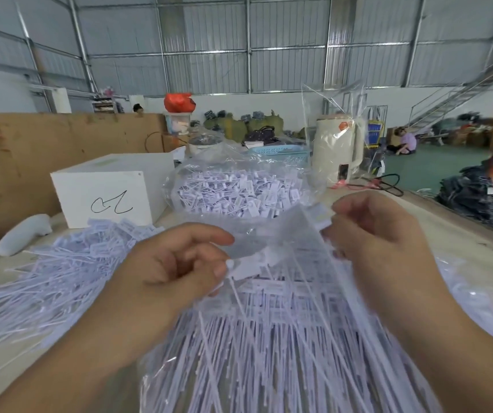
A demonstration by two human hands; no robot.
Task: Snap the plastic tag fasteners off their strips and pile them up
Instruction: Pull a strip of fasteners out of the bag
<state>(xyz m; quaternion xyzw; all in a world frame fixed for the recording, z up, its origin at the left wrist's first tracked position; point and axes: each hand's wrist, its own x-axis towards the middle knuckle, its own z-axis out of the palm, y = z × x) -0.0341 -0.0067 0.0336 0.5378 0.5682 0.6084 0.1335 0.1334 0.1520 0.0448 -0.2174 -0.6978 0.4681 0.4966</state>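
Between my hands hangs a strip of white plastic tag fasteners [287,234], blurred by motion. My left hand [173,263] pinches one white tag head [248,265] at the strip's lower end. My right hand [379,231] grips the strip's upper end near a white tag [322,222]. Under my hands lies a bundle of fastener strips [269,338] on clear plastic, tails pointing toward me. A pile of loose white fasteners [69,266] spreads over the table at the left.
A clear bag full of fasteners [233,189] sits behind my hands. A white box [111,189] with a scribble stands at the left, a cream kettle [337,150] at the back right. A person sits on the green floor [403,141] far right.
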